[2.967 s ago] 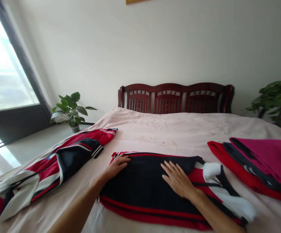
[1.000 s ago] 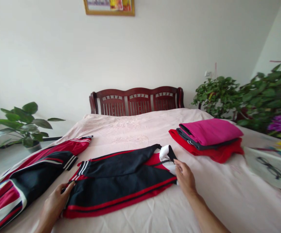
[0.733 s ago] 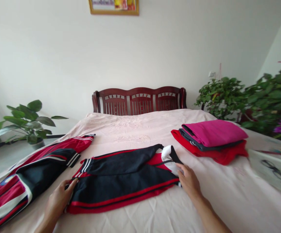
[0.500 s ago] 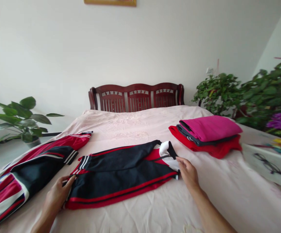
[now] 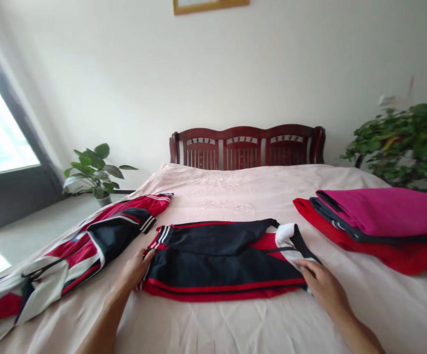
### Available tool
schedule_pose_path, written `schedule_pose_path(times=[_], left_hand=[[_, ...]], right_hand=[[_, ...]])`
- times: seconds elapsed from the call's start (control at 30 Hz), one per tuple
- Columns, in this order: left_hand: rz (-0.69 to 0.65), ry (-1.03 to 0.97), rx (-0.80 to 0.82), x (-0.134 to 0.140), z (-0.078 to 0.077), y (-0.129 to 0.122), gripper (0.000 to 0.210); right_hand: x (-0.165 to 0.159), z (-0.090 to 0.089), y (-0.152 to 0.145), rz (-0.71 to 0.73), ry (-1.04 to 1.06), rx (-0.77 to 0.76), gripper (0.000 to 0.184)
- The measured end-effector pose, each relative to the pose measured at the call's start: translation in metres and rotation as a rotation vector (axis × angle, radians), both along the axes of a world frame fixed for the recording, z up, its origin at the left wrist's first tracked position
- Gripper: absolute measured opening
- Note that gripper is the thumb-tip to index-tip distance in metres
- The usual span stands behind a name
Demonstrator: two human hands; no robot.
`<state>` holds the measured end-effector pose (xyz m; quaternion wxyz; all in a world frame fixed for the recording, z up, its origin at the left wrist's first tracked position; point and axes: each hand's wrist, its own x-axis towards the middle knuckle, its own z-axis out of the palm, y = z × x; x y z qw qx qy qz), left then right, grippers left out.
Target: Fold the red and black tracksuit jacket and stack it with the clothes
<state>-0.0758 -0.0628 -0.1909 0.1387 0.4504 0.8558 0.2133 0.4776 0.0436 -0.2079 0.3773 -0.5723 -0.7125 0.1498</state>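
Bed [image 5: 258, 196], folded jacket [image 5: 224, 258] squared, hands [image 5: 324, 287] lower

No writing, label, brand or number can be read: none on the folded black-and-red striped jacket [image 5: 228, 258], nor on the gold-framed picture [image 5: 210, 5] on the far wall.

We see our left hand [image 5: 135, 268] and right hand [image 5: 324, 287] bare, both forearms uncovered, without sleeves, rings or watch.
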Motion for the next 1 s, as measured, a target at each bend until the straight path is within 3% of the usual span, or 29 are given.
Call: schedule_pose_path(times=[0.2, 0.33, 0.4, 0.5, 0.57, 0.67, 0.8, 0.9, 1.0], left_hand=[[-0.076, 0.043, -0.036, 0.002, 0.003, -0.001, 0.057], [-0.057, 0.079, -0.067, 0.007, 0.004, -0.002, 0.063], [-0.040, 0.092, -0.086, 0.010, 0.006, -0.002, 0.062], [0.018, 0.112, -0.106, 0.015, 0.010, -0.002, 0.062], [0.074, 0.194, -0.081, 0.020, 0.013, -0.002, 0.063], [0.040, 0.348, 0.033, 0.029, 0.017, 0.004, 0.058], [-0.087, 0.214, 0.195, 0.036, 0.021, 0.027, 0.044], [-0.024, 0.081, 0.238, 0.032, 0.021, 0.048, 0.043], [0.029, 0.027, 0.229, 0.026, 0.018, 0.061, 0.043]], right_hand=[[0.002, -0.003, 0.004, -0.010, -0.043, -0.012, 0.041], [0.004, -0.004, 0.004, -0.048, -0.076, -0.005, 0.040], [0.004, -0.004, 0.003, -0.082, -0.094, 0.053, 0.040], [-0.008, 0.003, -0.003, -0.088, -0.136, 0.271, 0.038], [-0.027, 0.012, -0.009, -0.022, -0.161, 0.404, 0.036], [-0.072, 0.029, -0.017, 0.141, -0.207, 0.434, 0.034], [-0.138, 0.046, -0.014, 0.304, -0.307, 0.356, 0.039], [-0.175, 0.043, -0.006, 0.374, -0.370, 0.314, 0.043], [-0.196, 0.021, -0.001, 0.417, -0.439, 0.268, 0.044]])
